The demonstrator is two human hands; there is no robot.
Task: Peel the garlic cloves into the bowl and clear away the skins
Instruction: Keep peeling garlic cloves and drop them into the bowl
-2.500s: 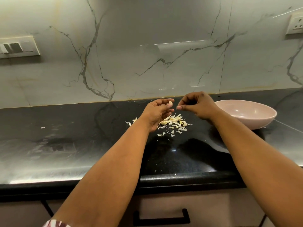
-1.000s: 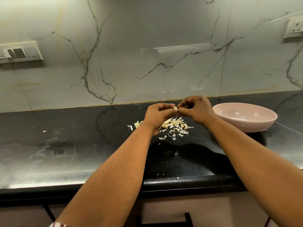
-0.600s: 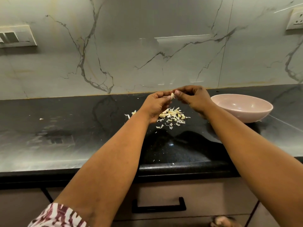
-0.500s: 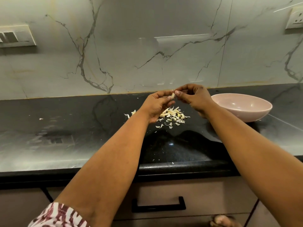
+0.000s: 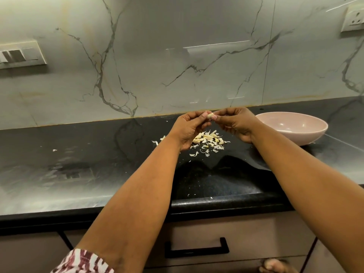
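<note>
A pale garlic clove (image 5: 210, 115) is held in the air above the black counter. My left hand (image 5: 190, 129) pinches it from the left, and the fingertips of my right hand (image 5: 234, 123) pinch its right end. Below the hands lies a small pile of garlic cloves and loose skins (image 5: 207, 140). A pink bowl (image 5: 295, 127) stands on the counter just right of my right hand; I see nothing inside it.
The black stone counter (image 5: 78, 170) runs left to right with a few stray skin flakes (image 5: 54, 150). A marble backsplash rises behind it, with a switch plate (image 5: 19, 55) at left and a socket (image 5: 353, 19) at upper right. A drawer handle (image 5: 197, 248) sits below the counter edge.
My hands stay together on the clove above the pile, shifting only slightly; 2.5 s ago my right hand was a little apart from the clove. The camera view moved a bit.
</note>
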